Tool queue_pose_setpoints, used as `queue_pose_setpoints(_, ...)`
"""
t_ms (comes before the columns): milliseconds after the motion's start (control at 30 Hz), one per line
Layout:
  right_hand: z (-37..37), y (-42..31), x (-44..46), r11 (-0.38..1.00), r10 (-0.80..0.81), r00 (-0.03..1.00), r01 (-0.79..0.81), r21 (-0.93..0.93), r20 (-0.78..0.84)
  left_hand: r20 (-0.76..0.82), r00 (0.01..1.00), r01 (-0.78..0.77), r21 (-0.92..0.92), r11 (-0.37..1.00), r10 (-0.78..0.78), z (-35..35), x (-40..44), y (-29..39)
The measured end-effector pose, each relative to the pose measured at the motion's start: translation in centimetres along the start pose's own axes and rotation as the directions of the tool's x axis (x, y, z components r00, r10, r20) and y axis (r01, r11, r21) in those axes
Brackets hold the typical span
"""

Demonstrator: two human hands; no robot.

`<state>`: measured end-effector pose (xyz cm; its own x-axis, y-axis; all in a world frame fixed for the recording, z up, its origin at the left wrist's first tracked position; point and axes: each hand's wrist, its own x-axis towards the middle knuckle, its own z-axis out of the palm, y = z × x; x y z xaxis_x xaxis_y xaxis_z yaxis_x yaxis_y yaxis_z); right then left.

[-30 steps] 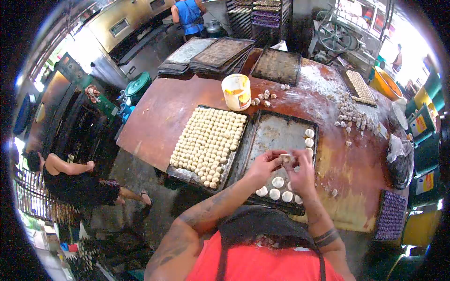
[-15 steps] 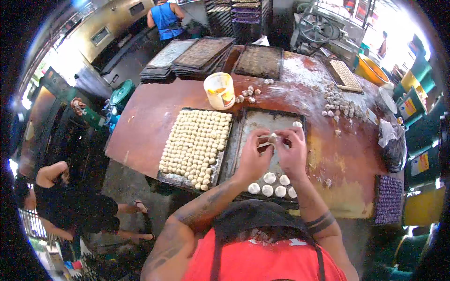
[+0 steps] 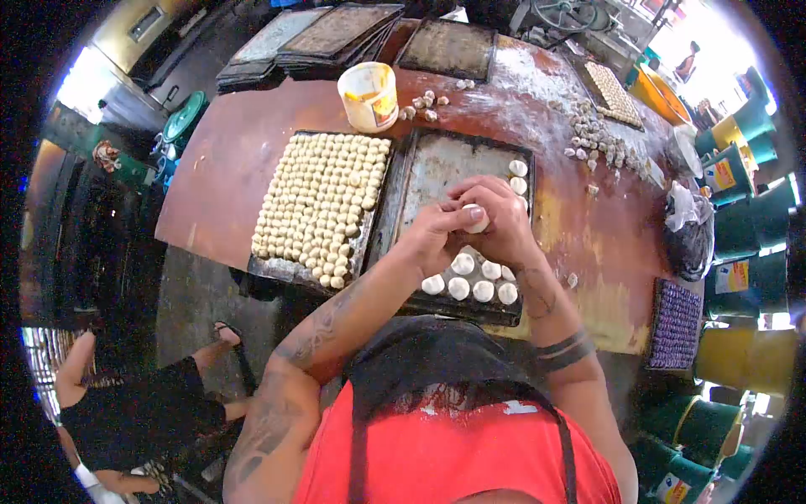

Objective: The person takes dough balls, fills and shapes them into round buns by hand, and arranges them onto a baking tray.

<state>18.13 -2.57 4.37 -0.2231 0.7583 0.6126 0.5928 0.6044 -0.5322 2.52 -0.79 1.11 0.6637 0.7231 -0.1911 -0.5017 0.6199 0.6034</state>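
Observation:
A white dough ball (image 3: 476,219) is held between my two hands, above the dark baking tray (image 3: 437,160). My left hand (image 3: 438,228) presses its thumb against the ball from the left. Cupped round the ball from the right is my right hand (image 3: 507,220), its fingers folded over toward the left one. Several finished-looking white dough balls (image 3: 483,291) sit at the tray's near end, and others (image 3: 518,168) line its right edge. The part of the tray under my hands is hidden.
Left of it stands a tray of small yellowish balls (image 3: 319,202). Behind are a white bucket (image 3: 369,97), small brownish lumps (image 3: 426,102) and stacked baking trays (image 3: 336,42). More lumps (image 3: 600,139) lie in flour at right. A seated person (image 3: 143,412) is at lower left.
The view has tilted downward. My fingertips were pinching a piece of dough above the tray; now both hands are closed round a rounded ball.

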Motion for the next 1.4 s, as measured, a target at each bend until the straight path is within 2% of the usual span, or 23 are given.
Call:
queue_pose_setpoints(67,1.2,0.1,-1.1,0.963,0.263,0.959,-0.254,0.087,-0.108,-0.029,1.000,-0.002,-0.058,0.998,0.001,0.0,-0.6,-0.5)
queue_pose_setpoints(167,3.4,-0.8,-2.2,0.933,0.341,0.937,-0.328,0.144,-0.076,-0.228,0.974,0.030,0.187,0.982,0.014,-1.0,-1.3,-0.2)
queue_pose_setpoints(233,5.0,-0.5,-3.9,0.857,0.470,0.879,-0.477,0.196,0.083,-0.339,0.918,-0.078,0.352,0.933,0.205,-2.2,-2.1,-0.3)
queue_pose_setpoints(300,6.9,-0.6,-4.4,0.461,0.675,0.730,-0.532,0.710,0.109,-0.410,0.819,-0.155,0.516,0.843,0.401,-2.9,-2.7,-0.3)
queue_pose_setpoints(333,7.0,-0.6,-4.6,0.467,0.699,0.689,-0.644,0.606,0.192,-0.421,0.787,0.006,0.736,0.677,0.451,-1.7,-3.9,0.0)
queue_pose_setpoints(367,7.0,-0.5,-4.9,0.466,0.726,0.634,-0.738,0.488,0.266,-0.315,0.876,0.063,0.827,0.559,0.366,-3.0,-5.0,-0.7)
queue_pose_setpoints(400,7.1,-0.5,-5.2,0.458,0.754,0.570,-0.813,0.361,0.328,-0.279,0.898,0.048,0.831,0.554,0.340,-4.6,-6.2,-1.7)
queue_pose_setpoints(433,9.4,1.2,-7.4,0.541,0.718,0.629,-0.774,0.329,0.299,-0.241,0.918,0.032,0.836,0.547,0.314,-6.5,-7.1,-2.8)
queue_pose_setpoints(500,10.5,0.9,-8.3,0.646,0.631,0.597,-0.758,0.092,0.495,-0.300,0.848,-0.265,0.475,0.839,0.437,-13.0,-7.5,-6.2)
queue_pose_setpoints(533,11.6,0.8,-9.1,0.729,0.570,0.647,-0.683,0.053,0.506,-0.364,0.824,-0.127,0.629,0.767,0.435,-12.4,-9.0,-4.0)
queue_pose_setpoints(633,13.9,0.7,-9.5,0.941,0.319,0.710,-0.159,-0.299,0.628,-0.528,0.706,-0.216,0.475,0.853,0.473,-15.0,-10.7,-1.9)
queue_pose_setpoints(667,13.5,0.2,-9.4,0.924,0.382,0.669,-0.264,-0.277,0.638,-0.537,0.690,-0.189,0.514,0.837,0.485,-14.8,-11.4,-0.7)
queue_pose_setpoints(767,12.2,-1.8,-10.2,0.971,0.234,0.835,-0.171,-0.169,0.498,-0.466,0.642,-0.015,0.786,0.617,0.609,-16.7,-13.6,1.9)
queue_pose_setpoints(833,12.8,-1.8,-12.5,0.994,-0.017,0.878,0.065,-0.085,0.479,-0.493,0.648,0.024,0.775,0.632,0.580,-17.4,-12.9,2.6)
queue_pose_setpoints(900,12.8,-0.7,-13.5,0.992,-0.045,0.845,0.103,-0.078,0.533,-0.478,0.693,0.093,0.801,0.591,0.540,-18.3,-11.0,2.6)
queue_pose_setpoints(933,12.1,-0.7,-11.8,0.993,0.048,0.799,0.025,-0.113,0.599,-0.446,0.692,0.258,0.887,0.383,0.567,-15.8,-10.2,3.4)
queue_pose_setpoints(1000,8.3,0.1,-7.0,0.949,0.315,0.571,-0.166,-0.268,0.758,-0.166,0.746,0.290,0.953,-0.090,0.644,-17.8,-8.6,2.8)
queue_pose_setpoints(1033,6.8,2.8,-8.7,0.894,0.415,0.766,-0.244,-0.375,0.491,-0.016,0.777,0.284,0.901,-0.327,0.630,-18.8,-7.6,2.6)
queue_pose_setpoints(1067,4.9,5.7,-11.4,0.880,0.446,0.887,-0.409,-0.241,0.123,0.041,0.783,0.269,0.877,-0.397,0.621,-19.3,-7.0,2.7)
queue_pose_setpoints(1200,-6.2,11.4,-21.4,0.376,0.692,0.690,-0.594,-0.712,-0.211,0.203,0.823,0.219,0.749,-0.625,0.531,-21.3,-5.5,3.3)
queue_pose_setpoints(1233,-8.1,12.4,-25.1,0.286,0.707,0.673,-0.555,-0.781,-0.220,0.191,0.799,0.221,0.789,-0.574,0.571,-21.0,-5.1,3.2)
queue_pose_setpoints(1333,-10.4,15.0,-31.9,0.314,0.770,0.610,-0.621,-0.718,-0.190,0.115,0.679,0.234,0.902,-0.362,0.725,-17.3,-4.3,3.2)
queue_pose_setpoints(1400,-10.1,12.9,-30.7,0.337,0.804,0.549,-0.737,-0.586,-0.227,-0.334,0.689,0.073,0.915,0.397,0.643,-13.5,-3.1,3.0)
